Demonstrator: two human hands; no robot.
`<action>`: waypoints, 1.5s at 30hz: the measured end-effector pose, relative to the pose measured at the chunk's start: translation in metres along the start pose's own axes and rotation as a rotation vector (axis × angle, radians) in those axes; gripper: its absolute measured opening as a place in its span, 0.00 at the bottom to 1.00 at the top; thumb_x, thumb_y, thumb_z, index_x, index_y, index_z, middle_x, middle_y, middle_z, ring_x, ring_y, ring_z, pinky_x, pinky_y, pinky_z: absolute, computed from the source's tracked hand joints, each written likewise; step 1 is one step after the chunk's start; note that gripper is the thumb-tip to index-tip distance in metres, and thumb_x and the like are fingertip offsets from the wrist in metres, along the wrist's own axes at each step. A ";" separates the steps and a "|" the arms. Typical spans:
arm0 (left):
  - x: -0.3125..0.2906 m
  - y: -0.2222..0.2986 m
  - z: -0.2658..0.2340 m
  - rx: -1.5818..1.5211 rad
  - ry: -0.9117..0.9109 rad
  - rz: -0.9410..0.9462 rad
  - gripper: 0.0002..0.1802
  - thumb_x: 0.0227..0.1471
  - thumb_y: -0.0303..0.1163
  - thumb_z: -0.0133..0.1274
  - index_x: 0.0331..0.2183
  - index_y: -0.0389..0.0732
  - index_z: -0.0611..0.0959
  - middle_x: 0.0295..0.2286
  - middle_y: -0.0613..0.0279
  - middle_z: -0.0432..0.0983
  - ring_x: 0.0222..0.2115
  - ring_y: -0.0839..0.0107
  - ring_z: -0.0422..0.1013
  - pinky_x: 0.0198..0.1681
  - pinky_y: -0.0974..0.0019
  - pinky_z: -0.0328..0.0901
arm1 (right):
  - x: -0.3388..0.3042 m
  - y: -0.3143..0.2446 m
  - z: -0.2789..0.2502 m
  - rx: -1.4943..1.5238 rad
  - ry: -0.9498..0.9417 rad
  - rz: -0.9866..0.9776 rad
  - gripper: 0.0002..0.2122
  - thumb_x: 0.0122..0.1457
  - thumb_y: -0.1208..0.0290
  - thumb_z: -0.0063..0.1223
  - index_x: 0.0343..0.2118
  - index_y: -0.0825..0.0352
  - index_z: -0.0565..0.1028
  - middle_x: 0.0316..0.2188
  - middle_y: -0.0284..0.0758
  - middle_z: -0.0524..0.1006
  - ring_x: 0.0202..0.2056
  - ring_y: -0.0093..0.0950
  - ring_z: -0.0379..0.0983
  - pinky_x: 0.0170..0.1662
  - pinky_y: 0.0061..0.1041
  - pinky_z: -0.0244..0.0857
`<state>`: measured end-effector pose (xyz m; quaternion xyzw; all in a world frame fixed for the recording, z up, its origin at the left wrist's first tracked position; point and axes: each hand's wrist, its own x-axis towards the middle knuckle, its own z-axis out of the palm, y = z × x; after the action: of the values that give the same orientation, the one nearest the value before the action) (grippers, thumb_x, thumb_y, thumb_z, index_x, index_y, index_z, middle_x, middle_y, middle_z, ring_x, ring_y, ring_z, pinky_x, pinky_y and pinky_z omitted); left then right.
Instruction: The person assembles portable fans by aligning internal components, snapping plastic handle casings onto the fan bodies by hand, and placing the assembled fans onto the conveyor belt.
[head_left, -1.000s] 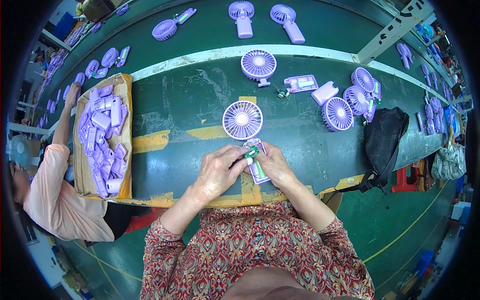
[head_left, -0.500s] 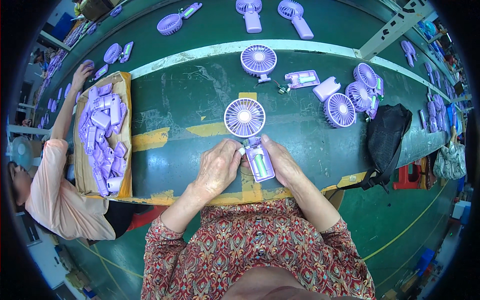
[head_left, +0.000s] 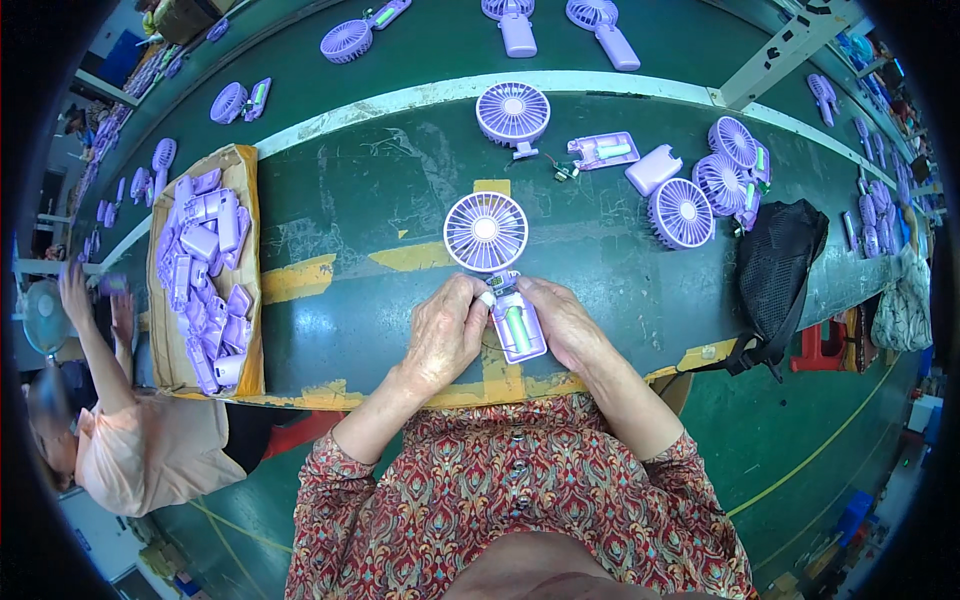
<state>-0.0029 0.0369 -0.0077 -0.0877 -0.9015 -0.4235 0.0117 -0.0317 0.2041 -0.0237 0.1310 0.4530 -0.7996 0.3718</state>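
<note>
In front of me is a purple handheld fan point(head_left: 486, 231) with a round grille, its handle point(head_left: 520, 345) opened so that a green-and-white battery shows inside. My left hand point(head_left: 438, 325) pinches at the neck from the left, a small white bit showing at its fingertips; what that is I cannot make out. From the right, my right hand point(head_left: 565, 325) grips the upper edge of the handle, thumb by the small circuit board point(head_left: 502, 283). Just beyond lies another fan head point(head_left: 513, 113), wired to an open handle half point(head_left: 604, 150), with a loose purple cover point(head_left: 654, 169) beside it.
A cardboard box point(head_left: 255, 330) of purple handle covers stands at left. Several fans point(head_left: 682, 213) cluster at right, near a black mesh bag point(head_left: 783, 280). Past the white rail point(head_left: 620, 88) more fans lie on a green belt. A co-worker point(head_left: 165, 450) sits at far left.
My hands remain at the fan's neck and handle, with only slight shifts of the fingers. The co-worker's arm has drawn back from the belt, and both their hands are now raised.
</note>
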 end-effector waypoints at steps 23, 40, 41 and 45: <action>0.001 0.010 0.000 0.184 0.051 0.284 0.19 0.38 0.15 0.52 0.38 0.35 0.78 0.30 0.54 0.73 0.27 0.58 0.73 0.29 0.63 0.70 | -0.007 0.000 -0.010 -0.070 -0.112 -0.029 0.15 0.63 0.68 0.41 0.48 0.71 0.66 0.36 0.29 0.72 0.37 0.16 0.67 0.41 0.17 0.64; 0.010 0.003 -0.007 0.137 -0.101 0.276 0.16 0.38 0.17 0.52 0.36 0.32 0.77 0.32 0.53 0.72 0.32 0.56 0.72 0.32 0.60 0.70 | -0.002 0.004 -0.011 -0.169 -0.177 -0.055 0.18 0.63 0.62 0.41 0.50 0.70 0.65 0.42 0.31 0.71 0.42 0.17 0.66 0.46 0.19 0.62; 0.008 0.001 -0.008 0.041 -0.072 0.217 0.15 0.40 0.16 0.52 0.36 0.34 0.78 0.32 0.51 0.74 0.32 0.55 0.73 0.33 0.61 0.70 | -0.001 0.004 -0.009 -0.165 -0.132 -0.023 0.17 0.63 0.63 0.40 0.49 0.70 0.66 0.40 0.31 0.72 0.40 0.18 0.68 0.45 0.19 0.64; -0.006 -0.004 -0.024 0.003 -0.023 0.156 0.15 0.43 0.18 0.52 0.38 0.36 0.78 0.33 0.52 0.75 0.31 0.54 0.74 0.32 0.61 0.70 | -0.002 -0.003 -0.004 -0.089 -0.141 0.012 0.15 0.64 0.63 0.38 0.45 0.71 0.68 0.36 0.34 0.75 0.36 0.21 0.72 0.41 0.20 0.67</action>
<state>0.0008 0.0152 0.0041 -0.1626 -0.8926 -0.4190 0.0347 -0.0331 0.2092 -0.0230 0.0603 0.4602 -0.7837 0.4129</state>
